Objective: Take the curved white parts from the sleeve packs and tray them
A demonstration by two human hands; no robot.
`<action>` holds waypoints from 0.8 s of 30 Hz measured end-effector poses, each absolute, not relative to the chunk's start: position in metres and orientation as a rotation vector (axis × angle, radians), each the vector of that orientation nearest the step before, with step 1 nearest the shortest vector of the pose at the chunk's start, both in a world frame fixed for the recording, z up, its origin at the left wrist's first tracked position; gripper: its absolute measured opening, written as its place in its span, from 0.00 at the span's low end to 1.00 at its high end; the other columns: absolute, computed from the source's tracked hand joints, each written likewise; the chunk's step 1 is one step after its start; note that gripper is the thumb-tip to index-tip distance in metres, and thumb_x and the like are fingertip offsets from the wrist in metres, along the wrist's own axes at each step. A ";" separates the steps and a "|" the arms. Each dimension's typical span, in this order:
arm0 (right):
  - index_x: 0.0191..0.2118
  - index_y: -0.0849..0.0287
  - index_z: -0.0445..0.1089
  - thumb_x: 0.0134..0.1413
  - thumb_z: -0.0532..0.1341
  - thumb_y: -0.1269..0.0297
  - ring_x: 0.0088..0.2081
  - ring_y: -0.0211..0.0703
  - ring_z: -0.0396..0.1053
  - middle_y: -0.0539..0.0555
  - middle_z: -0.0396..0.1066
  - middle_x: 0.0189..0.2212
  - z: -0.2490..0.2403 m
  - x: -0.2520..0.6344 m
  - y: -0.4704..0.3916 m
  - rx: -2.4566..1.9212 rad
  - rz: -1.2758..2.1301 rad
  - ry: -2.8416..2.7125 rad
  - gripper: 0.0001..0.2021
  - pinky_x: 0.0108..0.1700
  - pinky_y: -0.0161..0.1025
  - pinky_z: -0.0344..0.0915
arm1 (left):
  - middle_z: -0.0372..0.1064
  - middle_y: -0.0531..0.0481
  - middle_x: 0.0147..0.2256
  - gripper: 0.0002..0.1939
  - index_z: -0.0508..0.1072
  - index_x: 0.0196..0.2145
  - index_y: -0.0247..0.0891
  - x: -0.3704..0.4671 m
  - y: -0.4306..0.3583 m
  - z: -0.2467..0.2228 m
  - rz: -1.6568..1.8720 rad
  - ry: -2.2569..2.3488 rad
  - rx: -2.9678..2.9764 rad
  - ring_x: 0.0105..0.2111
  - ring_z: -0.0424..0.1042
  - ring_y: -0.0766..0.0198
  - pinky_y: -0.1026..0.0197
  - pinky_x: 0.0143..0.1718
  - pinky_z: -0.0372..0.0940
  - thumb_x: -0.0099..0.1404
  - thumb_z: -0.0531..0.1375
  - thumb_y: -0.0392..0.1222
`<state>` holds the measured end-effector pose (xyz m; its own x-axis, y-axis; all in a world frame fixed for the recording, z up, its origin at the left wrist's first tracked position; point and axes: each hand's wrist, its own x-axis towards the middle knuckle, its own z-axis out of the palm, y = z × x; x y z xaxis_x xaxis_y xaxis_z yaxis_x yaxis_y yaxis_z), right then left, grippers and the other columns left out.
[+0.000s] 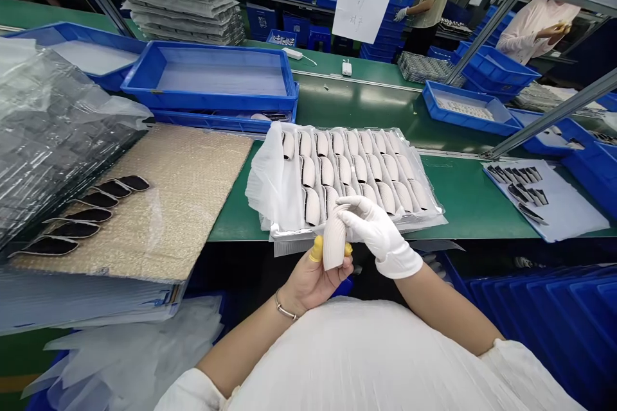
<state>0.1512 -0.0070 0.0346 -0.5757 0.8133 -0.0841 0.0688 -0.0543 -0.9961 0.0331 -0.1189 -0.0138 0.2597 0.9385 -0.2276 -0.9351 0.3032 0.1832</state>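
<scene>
A pale, ribbed, curved cover piece [333, 243] is held upright between my two hands, just in front of the tray. My left hand [315, 277], with yellow finger cots, grips its lower part between thumb and fingers. The white-gloved right hand [373, 229] pinches its top end. Behind them lies a clear plastic tray [424, 215] with rows of similar pale curved pieces [344, 168], dark on the inside. Thin white sheeting [267, 173] hangs over the tray's left side.
Several dark pieces [74, 229] lie on a bubble-wrap-covered board [193, 186] at left, beside stacked clear trays [53, 109]. Blue bins [212, 99] stand behind. More dark pieces rest on a white sheet [569, 199] at right. Two people work across the bench.
</scene>
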 end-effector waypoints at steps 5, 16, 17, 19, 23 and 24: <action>0.39 0.58 0.73 0.54 0.68 0.47 0.34 0.38 0.68 0.51 0.72 0.33 0.017 0.149 0.002 -0.889 1.818 -1.492 0.18 0.41 0.38 0.68 | 0.74 0.48 0.34 0.25 0.78 0.41 0.32 0.034 -0.119 -0.013 1.234 0.287 -0.001 0.30 0.73 0.70 0.67 0.38 0.72 0.57 0.70 0.56; 0.35 0.59 0.67 0.60 0.61 0.46 0.27 0.36 0.63 0.50 0.65 0.28 0.074 0.097 0.061 -0.848 1.714 -2.044 0.18 0.29 0.34 0.61 | 0.75 0.42 0.43 0.27 0.73 0.51 0.38 -0.031 -0.114 -0.011 1.532 1.393 1.036 0.45 0.74 0.52 0.44 0.53 0.68 0.70 0.54 0.63; 0.33 0.59 0.66 0.61 0.60 0.47 0.27 0.36 0.63 0.50 0.64 0.27 0.079 0.084 0.072 -0.842 1.653 -2.136 0.18 0.29 0.34 0.60 | 0.73 0.40 0.49 0.23 0.73 0.51 0.38 -0.044 -0.111 -0.012 1.476 1.672 1.263 0.53 0.70 0.48 0.40 0.59 0.62 0.71 0.54 0.59; 0.29 0.59 0.63 0.63 0.58 0.50 0.26 0.36 0.62 0.49 0.62 0.25 0.083 0.056 0.091 -0.830 1.487 -2.392 0.17 0.30 0.34 0.59 | 0.69 0.37 0.55 0.19 0.73 0.50 0.36 -0.067 -0.107 -0.016 1.202 2.057 1.641 0.63 0.60 0.42 0.36 0.63 0.56 0.71 0.57 0.52; 0.26 0.59 0.61 0.63 0.57 0.55 0.25 0.37 0.61 0.48 0.60 0.22 0.069 0.007 0.118 -0.954 1.144 -2.761 0.17 0.32 0.37 0.59 | 0.70 0.36 0.52 0.16 0.73 0.49 0.33 -0.086 -0.106 -0.029 0.803 2.263 1.942 0.59 0.64 0.43 0.41 0.57 0.64 0.71 0.58 0.47; 0.25 0.59 0.61 0.62 0.58 0.56 0.25 0.38 0.60 0.49 0.60 0.22 0.064 -0.002 0.122 -0.995 1.091 -2.793 0.17 0.33 0.38 0.60 | 0.70 0.36 0.50 0.16 0.73 0.49 0.33 -0.086 -0.107 -0.033 0.792 2.298 1.957 0.56 0.66 0.44 0.43 0.55 0.66 0.71 0.58 0.47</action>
<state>-0.0021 0.1223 0.0636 -0.8013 0.5512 -0.2328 0.5631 0.5631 -0.6049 -0.0862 -0.1067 -0.0328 -0.2132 0.9289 0.3029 0.9183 0.0846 0.3869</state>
